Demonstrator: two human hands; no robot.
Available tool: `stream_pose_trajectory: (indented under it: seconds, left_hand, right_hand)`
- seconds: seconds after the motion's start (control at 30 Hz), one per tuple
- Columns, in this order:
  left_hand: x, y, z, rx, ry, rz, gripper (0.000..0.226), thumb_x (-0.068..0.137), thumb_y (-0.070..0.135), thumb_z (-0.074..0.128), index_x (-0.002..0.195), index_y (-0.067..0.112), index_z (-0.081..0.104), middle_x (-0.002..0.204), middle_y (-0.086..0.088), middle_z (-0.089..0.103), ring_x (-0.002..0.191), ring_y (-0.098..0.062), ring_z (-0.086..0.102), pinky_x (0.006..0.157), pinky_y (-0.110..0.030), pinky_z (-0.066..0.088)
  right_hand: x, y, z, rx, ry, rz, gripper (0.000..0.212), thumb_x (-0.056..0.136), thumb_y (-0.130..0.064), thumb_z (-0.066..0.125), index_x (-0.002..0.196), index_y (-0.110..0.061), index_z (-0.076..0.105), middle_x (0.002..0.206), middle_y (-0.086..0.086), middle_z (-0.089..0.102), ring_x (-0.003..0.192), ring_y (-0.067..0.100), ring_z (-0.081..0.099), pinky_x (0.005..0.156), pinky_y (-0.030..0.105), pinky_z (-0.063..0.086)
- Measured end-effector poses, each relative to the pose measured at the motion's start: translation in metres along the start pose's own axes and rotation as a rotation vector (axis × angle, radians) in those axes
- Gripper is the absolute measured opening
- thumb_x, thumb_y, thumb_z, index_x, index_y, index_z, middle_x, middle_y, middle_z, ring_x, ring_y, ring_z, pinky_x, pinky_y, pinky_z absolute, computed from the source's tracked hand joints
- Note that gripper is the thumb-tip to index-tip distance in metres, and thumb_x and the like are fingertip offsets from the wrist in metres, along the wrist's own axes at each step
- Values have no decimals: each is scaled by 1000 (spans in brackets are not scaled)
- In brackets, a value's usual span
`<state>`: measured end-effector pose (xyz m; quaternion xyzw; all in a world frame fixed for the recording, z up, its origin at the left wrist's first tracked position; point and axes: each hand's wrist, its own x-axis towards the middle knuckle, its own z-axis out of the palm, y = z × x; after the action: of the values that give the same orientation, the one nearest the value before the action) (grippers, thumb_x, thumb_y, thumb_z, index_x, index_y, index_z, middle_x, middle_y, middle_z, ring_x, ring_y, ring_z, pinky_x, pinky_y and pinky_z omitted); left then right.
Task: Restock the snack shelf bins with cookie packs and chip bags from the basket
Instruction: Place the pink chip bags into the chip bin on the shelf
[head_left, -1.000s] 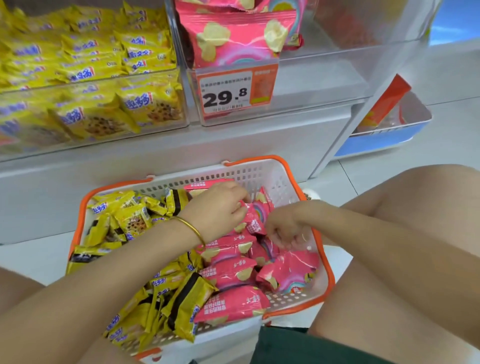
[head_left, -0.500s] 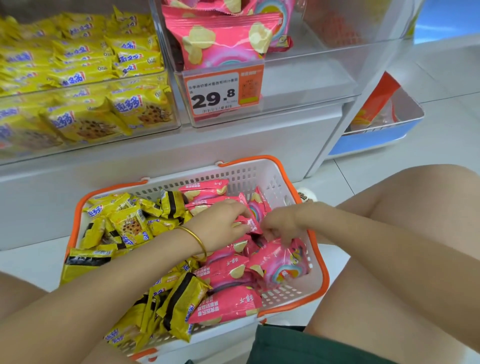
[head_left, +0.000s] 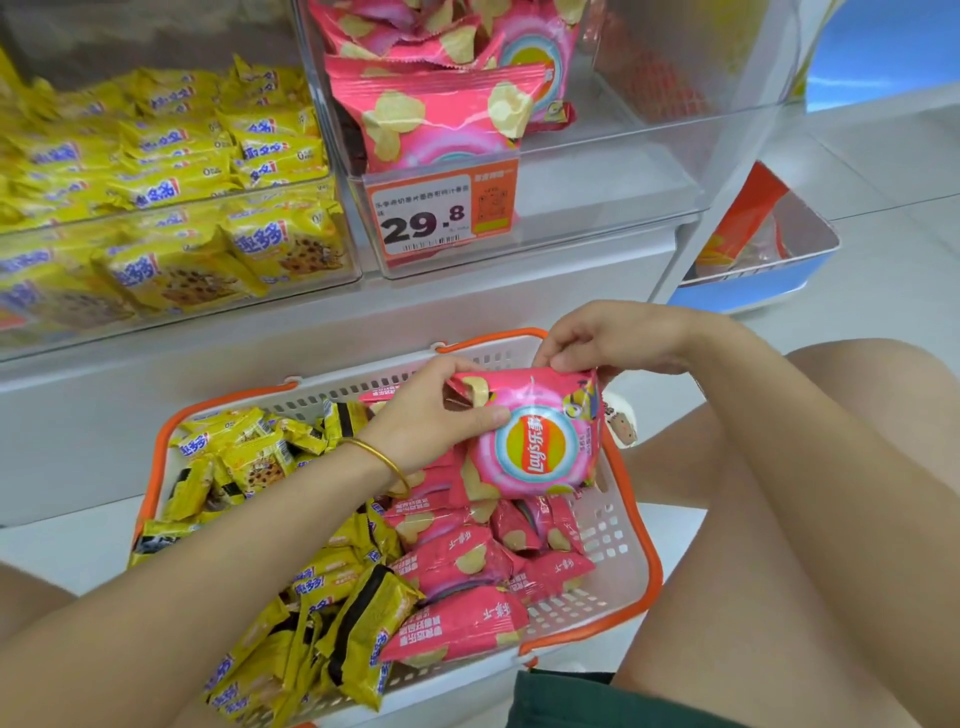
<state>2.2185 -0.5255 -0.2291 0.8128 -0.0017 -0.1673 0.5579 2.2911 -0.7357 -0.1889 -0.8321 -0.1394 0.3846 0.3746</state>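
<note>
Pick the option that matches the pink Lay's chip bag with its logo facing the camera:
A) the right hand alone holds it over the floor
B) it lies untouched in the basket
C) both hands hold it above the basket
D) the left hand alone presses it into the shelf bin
C: the left hand grips the pink Lay's chip bag at its left edge and the right hand pinches its top edge, above the basket.

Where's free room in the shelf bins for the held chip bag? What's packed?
Free: chip bin floor right of its pink bag stack, from the price tag to the bin's right wall; also bare mesh along the right wall of the basket. Crowded: cookie bin, full to its front wall, and the basket's left half.
</note>
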Motion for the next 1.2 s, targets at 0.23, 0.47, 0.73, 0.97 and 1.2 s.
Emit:
stream_pose_trajectory:
  seconds: [0.23,0.47,0.73,0.97,1.2]
  left_hand:
    - [3,4,-9,-186,127,-75,28,77,20,74,95,25,53,103,-14,65,93,-26,64,80,-40,53]
    - [4,20,-8,-79,179,53,16,84,19,67,96,14,58,88,-3,62,83,-15,59,73,-21,48]
    - [20,131,-30,350,66,474,51,70,50,69,106,16,59,95,-1,65,84,-10,61,80,-26,47]
    - [62,220,-83,556,434,543,24,82,39,37,71,21,48,83,-13,56,81,-22,54,76,-36,39]
    - [140,194,-87,1073,265,171,78,83,58,12,124,0,45,136,-25,40,124,-39,39,103,-47,33]
  right_hand:
    - [-9,-3,2,122,56,-21,38,73,-15,77,105,-15,58,107,11,60,83,17,65,72,33,59]
    - [-16,-8,0,78,-18,42,27,73,-5,76,92,-10,57,95,6,66,82,20,67,80,34,57]
    - [-62,-71,-36,-87,161,-208,50,54,-38,77,98,-18,63,96,-3,73,87,11,69,79,29,57]
    - [-64,-88,-150,402,736,-234,31,66,-30,80,89,-12,69,96,12,73,85,23,70,84,43,56]
    - [29,-93,-182,112,744,-9,51,65,-20,86,105,-2,60,87,9,63,58,14,53,46,21,44]
